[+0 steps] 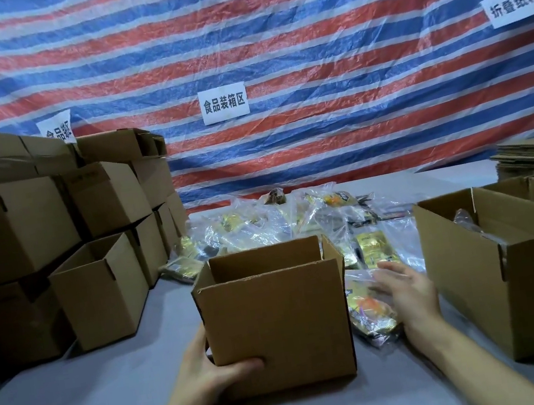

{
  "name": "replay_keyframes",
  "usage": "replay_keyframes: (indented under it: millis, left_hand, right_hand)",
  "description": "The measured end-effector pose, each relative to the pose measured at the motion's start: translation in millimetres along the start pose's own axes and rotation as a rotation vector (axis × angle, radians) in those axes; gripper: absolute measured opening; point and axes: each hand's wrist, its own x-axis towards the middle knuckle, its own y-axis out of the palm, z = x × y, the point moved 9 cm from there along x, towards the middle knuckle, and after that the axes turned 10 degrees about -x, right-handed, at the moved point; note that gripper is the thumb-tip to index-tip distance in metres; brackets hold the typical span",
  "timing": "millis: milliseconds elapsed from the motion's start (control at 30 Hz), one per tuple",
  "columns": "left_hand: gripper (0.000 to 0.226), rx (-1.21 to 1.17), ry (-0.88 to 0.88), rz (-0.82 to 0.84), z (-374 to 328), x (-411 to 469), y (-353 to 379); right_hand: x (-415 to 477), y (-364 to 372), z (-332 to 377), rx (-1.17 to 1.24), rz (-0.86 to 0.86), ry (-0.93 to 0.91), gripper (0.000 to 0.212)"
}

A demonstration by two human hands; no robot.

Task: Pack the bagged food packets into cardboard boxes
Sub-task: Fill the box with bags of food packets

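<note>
While my left hand (207, 370) grips the lower corner of the open box (276, 322), my right hand (407, 292) lies open, fingers (388, 272) straight, over a bagged packet (368, 312) just beside that box. More packets (262, 224) are heaped behind on the grey worktop (81, 403). Stacked boxes (19, 222) stand left, and a striped tarp (270, 45) covers the wall.

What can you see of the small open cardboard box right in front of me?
The small open box is plain brown corrugated cardboard. It stands upright on the grey table with its top flaps raised, so its floor is hidden from here. No print or tape shows on its front. The left hand grips its lower left corner, thumb across the front face. Close by its right side lie bagged packets, where the right hand is spread, apart from the box.
</note>
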Motion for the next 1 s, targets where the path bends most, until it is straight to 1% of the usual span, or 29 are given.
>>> replay_keyframes:
  millis: [167,233,333,533,700,800,900,967,1000]
  left_hand:
    - [0.109,-0.029,-0.008,0.001,1,2,-1]
    - [0.107,-0.026,-0.01,0.02,0,3,0]
    - [0.107,-0.012,-0.01,0.019,0,3,0]
    - [0.107,-0.023,0.009,0.03,0,3,1]
    - [0.107,-0.048,0.017,0.041,-1,4,3]
    - [0.107,-0.066,0.011,0.049,1,4,4]
    - [0.105,-0.079,-0.007,0.053,4,6,4]
    - [0.105,-0.076,-0.017,0.05,5,7,4]
    - [0.105,-0.072,-0.018,0.05,6,7,4]
  right_hand:
    - [0,0,1,-0.036,0.026,0.083,0.015]
    - [-1,0,11,-0.143,0.019,0.044,0.011]
    - [-4,7,44,-0.349,0.046,-0.102,0.017]
    - [-10,26,122,-0.525,0.113,-0.313,0.037]
    - [-10,31,158,-0.658,0.159,-0.353,0.039]
    - [-8,36,170,-0.788,0.212,-0.312,0.039]
    - [-3,36,168,-1.037,0.298,-0.167,0.023]
    - [-2,33,162,-1.137,0.355,-0.058,0.022]
    - [-2,32,161,-1.164,0.367,-0.035,0.021]
